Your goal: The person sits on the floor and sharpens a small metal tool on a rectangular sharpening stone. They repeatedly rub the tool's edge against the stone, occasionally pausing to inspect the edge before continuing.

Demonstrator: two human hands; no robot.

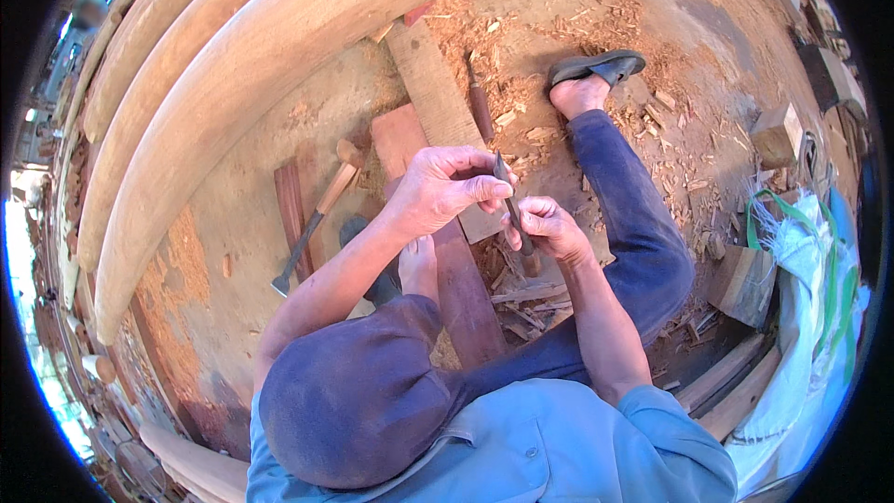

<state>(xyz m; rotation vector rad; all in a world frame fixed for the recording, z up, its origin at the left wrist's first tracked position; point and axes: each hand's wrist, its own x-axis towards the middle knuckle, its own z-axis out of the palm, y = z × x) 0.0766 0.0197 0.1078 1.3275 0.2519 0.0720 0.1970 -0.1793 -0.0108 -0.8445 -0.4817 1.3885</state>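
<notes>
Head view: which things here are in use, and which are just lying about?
In use:
- left hand
- right hand
- slim dark metal chisel, gripped by both hands

Lying about:
- wooden-handled hatchet
- second wooden-handled chisel
- pale wooden block
- white woven sack

One package is in view: a large white woven sack (808, 335) at the right edge of the frame, beside the seated person's leg. It slumps on the ground, its fabric creased and its upper rim frayed into loose threads. Green straps (835, 261) run across it. Near the rim the fisheye bends it, so its full outline is uncertain. No labels, signs or screens are visible.
</notes>
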